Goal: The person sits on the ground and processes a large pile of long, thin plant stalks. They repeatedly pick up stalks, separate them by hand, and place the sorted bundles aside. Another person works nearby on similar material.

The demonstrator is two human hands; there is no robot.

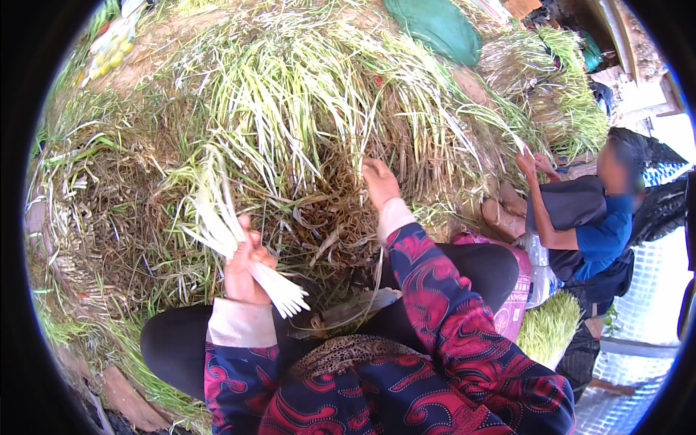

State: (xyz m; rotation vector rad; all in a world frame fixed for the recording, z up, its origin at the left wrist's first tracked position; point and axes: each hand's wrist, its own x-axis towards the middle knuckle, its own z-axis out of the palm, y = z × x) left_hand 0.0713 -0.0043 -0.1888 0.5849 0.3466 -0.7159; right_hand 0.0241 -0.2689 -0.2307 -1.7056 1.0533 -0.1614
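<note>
My left hand (249, 266) is closed round a bundle of white-stemmed green stalks (280, 291), perhaps scallions or garlic greens. The trimmed-looking white ends point down to the right, and the leafy ends rise to the upper left. My right hand (378, 176) is at the near side of a large heap of the same greens (293, 92). Its thumb and fingers are pinched together at a pale stalk (361, 147). Between and beyond my hands lie brown, withered leaves and roots (321, 217).
On the right a co-worker in a blue shirt (606, 234) sits handling stalks. Near them are a pink sack (514, 293) and a bundle of greens (549, 329). A green cloth or sack (435, 27) lies at the top. Brown leaf litter (130, 212) covers the left.
</note>
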